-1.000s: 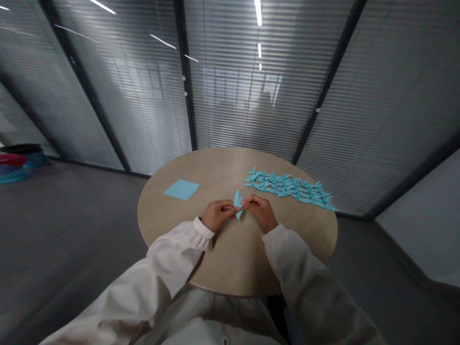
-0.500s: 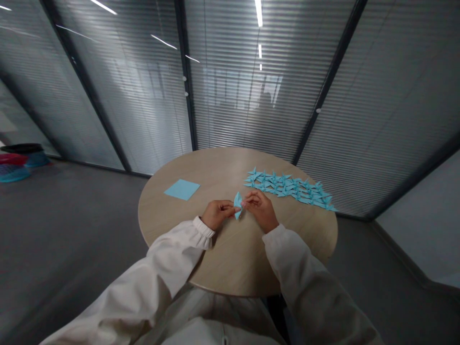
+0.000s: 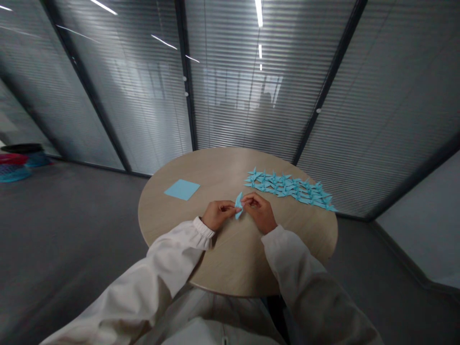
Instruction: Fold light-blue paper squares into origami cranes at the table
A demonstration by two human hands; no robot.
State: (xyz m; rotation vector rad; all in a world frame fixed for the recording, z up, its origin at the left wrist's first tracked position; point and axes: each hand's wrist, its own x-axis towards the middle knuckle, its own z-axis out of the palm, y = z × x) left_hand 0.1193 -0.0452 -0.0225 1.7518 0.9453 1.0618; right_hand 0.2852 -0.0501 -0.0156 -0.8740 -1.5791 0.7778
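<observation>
Between my hands, above the middle of the table, is a small light-blue origami crane with its pointed ends up and down. My left hand pinches it from the left side with thumb and fingers. From the right, my right hand pinches it as well; its fingertips partly cover the paper. Several finished blue paper cranes stand in close rows beyond my right hand. A flat square of blue paper lies to the left, beyond my left hand.
The round wooden table is right in front of my body. Behind it rises a glass partition with blinds. On the floor at the far left are a blue basket with a red rim and a dark-rimmed bin.
My right hand has moved slightly left and its fingers have closed in on the paper crane. The crane has tilted a little, its top leaning right. My left hand stays almost still.
</observation>
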